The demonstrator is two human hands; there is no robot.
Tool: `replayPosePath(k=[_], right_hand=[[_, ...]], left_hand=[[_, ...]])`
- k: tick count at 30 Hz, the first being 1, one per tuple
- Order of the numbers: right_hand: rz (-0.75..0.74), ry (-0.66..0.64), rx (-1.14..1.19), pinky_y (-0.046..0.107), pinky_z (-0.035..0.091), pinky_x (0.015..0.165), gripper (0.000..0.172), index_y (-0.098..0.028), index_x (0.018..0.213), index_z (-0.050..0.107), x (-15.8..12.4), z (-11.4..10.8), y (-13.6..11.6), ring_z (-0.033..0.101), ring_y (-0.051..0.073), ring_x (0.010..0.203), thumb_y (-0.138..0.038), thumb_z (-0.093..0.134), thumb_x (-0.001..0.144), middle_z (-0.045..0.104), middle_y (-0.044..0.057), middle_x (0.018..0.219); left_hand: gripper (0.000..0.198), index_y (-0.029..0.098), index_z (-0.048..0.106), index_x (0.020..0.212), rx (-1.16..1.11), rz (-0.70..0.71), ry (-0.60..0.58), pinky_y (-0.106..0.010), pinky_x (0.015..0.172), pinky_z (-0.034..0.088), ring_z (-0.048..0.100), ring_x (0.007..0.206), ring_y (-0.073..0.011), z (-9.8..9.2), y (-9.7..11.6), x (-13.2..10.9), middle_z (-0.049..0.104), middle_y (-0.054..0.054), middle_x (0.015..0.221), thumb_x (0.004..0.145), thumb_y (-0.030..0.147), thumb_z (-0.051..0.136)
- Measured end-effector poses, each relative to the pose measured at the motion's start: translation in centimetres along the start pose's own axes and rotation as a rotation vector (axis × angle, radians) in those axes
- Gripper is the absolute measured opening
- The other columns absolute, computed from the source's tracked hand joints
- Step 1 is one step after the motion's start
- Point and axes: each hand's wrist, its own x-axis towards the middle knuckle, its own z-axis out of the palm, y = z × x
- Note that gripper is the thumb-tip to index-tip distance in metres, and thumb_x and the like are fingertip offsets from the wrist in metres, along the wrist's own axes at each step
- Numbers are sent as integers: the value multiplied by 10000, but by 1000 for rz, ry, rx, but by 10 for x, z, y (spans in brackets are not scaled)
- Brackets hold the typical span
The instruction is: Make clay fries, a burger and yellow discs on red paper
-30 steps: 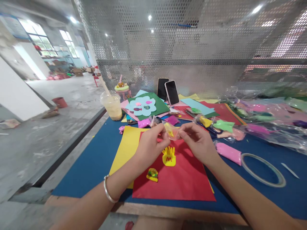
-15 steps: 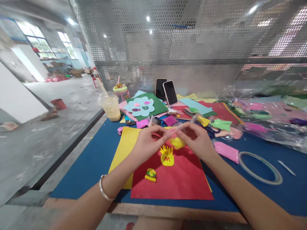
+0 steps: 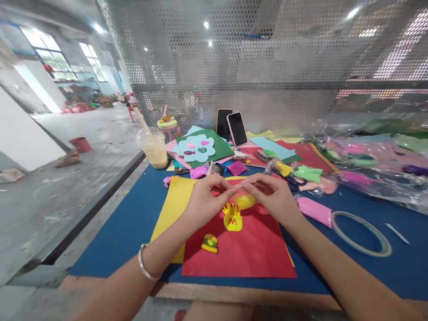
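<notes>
My left hand (image 3: 204, 199) and my right hand (image 3: 271, 194) meet over a red paper sheet (image 3: 254, 249), fingertips pinched together on a small clear bag of yellow clay (image 3: 244, 199). The yellow lump hangs in the bag just below my fingers. Right under it on the red sheet stands a yellow clay fries shape with a red M (image 3: 233, 218). A small clay burger (image 3: 210, 243) lies lower left on the same sheet. A yellow sheet (image 3: 174, 200) lies under the red one. A silver bracelet (image 3: 144, 264) circles my left wrist.
The blue table (image 3: 127, 227) holds a cup with a straw (image 3: 154, 149), two phones (image 3: 238, 129) leaning on the mesh wall, coloured paper with a blue flower (image 3: 196, 148), pink clay packs (image 3: 314, 210), a tape ring (image 3: 361, 232) and clear bags of clay (image 3: 374, 174) at right.
Both hands have sunk a little toward the red sheet, and the yellow clay has slid to the lower part of the bag. My fingertips have drawn closer together.
</notes>
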Motion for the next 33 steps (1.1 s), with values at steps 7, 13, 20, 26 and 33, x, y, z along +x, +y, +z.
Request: replayPosePath(k=[7, 13, 20, 26, 33], right_hand=[[-81, 29, -135, 362, 524, 830, 220, -212, 875, 684, 9, -3, 6, 660, 228, 886, -417, 611, 848, 713, 72, 919], [-27, 365, -781, 547, 415, 970, 631, -97, 1407, 380, 40, -59, 50, 512, 377, 1202, -423, 502, 882, 538, 239, 1312], [160, 330, -1159, 556, 458, 839, 469, -106, 1256, 566, 36, -91, 78, 601, 398, 1024, -302, 490, 838, 682, 201, 1079], [-253, 187, -698, 404, 504, 889, 402, -205, 1222, 555, 34, -43, 8, 635, 267, 1026, -368, 570, 854, 668, 103, 1135], [-465, -124, -621, 401, 508, 891, 302, -229, 1174, 522, 36, -5, -20, 597, 251, 1079, -215, 526, 873, 633, 94, 1153]], left_hand=[[180, 174, 665, 940, -1, -22, -61, -268, 688, 506, 605, 782, -155, 3, -8, 5, 673, -55, 914, 812, 298, 641], [454, 200, 410, 1279, -97, -204, 145, -242, 650, 530, 606, 846, -129, -4, -27, 15, 542, -105, 1191, 860, 290, 561], [98, 185, 642, 842, -4, -40, 50, -264, 741, 509, 612, 817, -145, -7, -16, 12, 665, -26, 880, 830, 189, 544], [183, 176, 655, 966, -121, -1, 85, -257, 712, 504, 608, 757, -134, -8, -11, 12, 671, -34, 870, 823, 272, 593], [198, 147, 658, 857, -363, -90, 64, -249, 638, 480, 570, 620, -111, -25, -16, 20, 643, -11, 705, 768, 322, 676]])
